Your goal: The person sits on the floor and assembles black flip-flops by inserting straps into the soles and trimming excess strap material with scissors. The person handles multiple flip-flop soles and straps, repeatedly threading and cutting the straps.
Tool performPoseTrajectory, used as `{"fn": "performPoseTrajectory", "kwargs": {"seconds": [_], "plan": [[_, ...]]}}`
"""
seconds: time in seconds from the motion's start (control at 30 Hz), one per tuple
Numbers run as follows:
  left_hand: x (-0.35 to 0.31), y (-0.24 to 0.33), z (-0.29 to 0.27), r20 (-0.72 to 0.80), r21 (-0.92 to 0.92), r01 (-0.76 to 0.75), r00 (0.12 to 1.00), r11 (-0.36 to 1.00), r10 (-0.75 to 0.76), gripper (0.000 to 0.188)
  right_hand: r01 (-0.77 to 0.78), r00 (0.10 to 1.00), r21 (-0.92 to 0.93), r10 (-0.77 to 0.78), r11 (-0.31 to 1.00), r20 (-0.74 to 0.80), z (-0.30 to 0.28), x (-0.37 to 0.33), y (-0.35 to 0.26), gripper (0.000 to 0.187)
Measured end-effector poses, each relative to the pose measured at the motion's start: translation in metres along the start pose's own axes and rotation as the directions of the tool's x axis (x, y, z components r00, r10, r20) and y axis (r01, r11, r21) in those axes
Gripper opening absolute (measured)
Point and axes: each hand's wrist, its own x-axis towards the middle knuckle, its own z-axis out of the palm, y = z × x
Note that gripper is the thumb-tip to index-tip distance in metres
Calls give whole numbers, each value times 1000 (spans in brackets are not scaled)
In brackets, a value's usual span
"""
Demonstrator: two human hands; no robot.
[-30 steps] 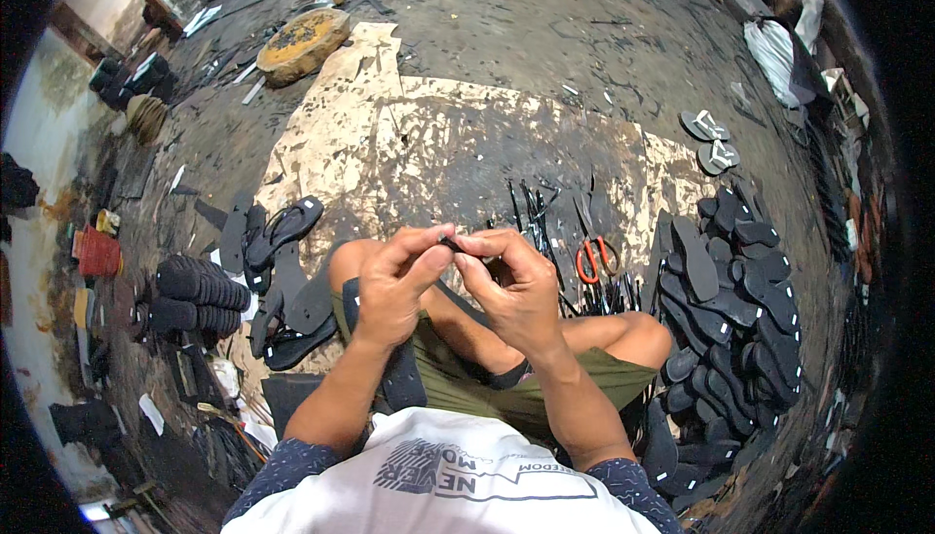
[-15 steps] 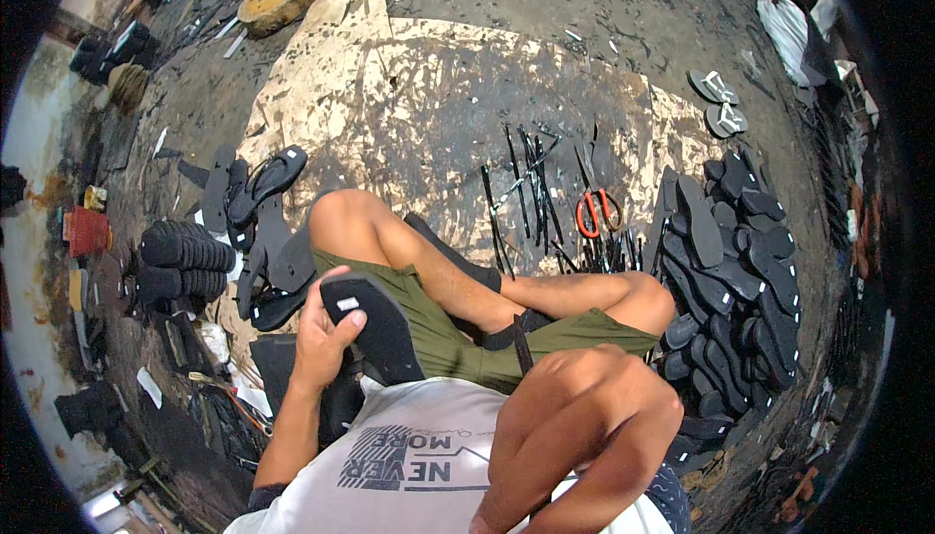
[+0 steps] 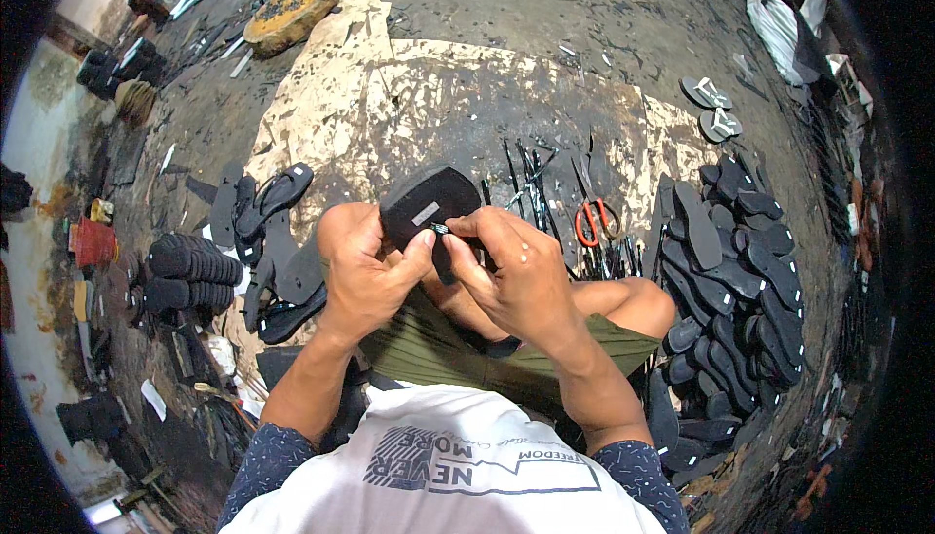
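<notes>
My left hand (image 3: 362,276) grips a black sandal sole (image 3: 421,195) by its lower left side, thumb lying across it. The sole is lifted above my crossed legs and carries a small white label. My right hand (image 3: 526,271) is closed at the sole's right side, thumb and forefinger pinching a small shiny black piece (image 3: 440,229). This piece meets the sole close to my left thumb; its full shape is hidden by the fingers.
Beyond my legs lie black strips (image 3: 526,184) and orange-handled scissors (image 3: 590,213). Many soles are heaped at right (image 3: 726,286). At left are loose sandals (image 3: 273,193) and stacked soles (image 3: 195,261). Two grey-and-white sandals (image 3: 716,106) rest farther off, as does a round yellowish block (image 3: 292,16).
The sole has moved up and right, away from my lap. My right hand has come from near my chest to the sole and now pinches the small black piece against it.
</notes>
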Motion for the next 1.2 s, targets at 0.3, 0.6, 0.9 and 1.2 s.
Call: {"fn": "performPoseTrajectory", "kwargs": {"seconds": [0.3, 0.6, 0.9, 1.2], "plan": [[-5, 9, 17, -2, 497, -304, 937, 813, 351, 26, 5, 998, -94, -11, 996, -66, 1, -2, -5, 16], [10, -28, 39, 52, 110, -149, 988, 983, 144, 57, -57, 995, -80, 50, 995, -89, 8, 1, 31, 18], [18, -28, 24, 204, -72, -49, 977, 996, 63, 53, -53, 993, -60, 46, 997, -109, -6, -5, 44, 19], [41, -70, 29, -92, -555, -11, 995, 832, -49, 23, -138, 987, 175, 150, 975, -53, -32, -27, 11, 36]]}}
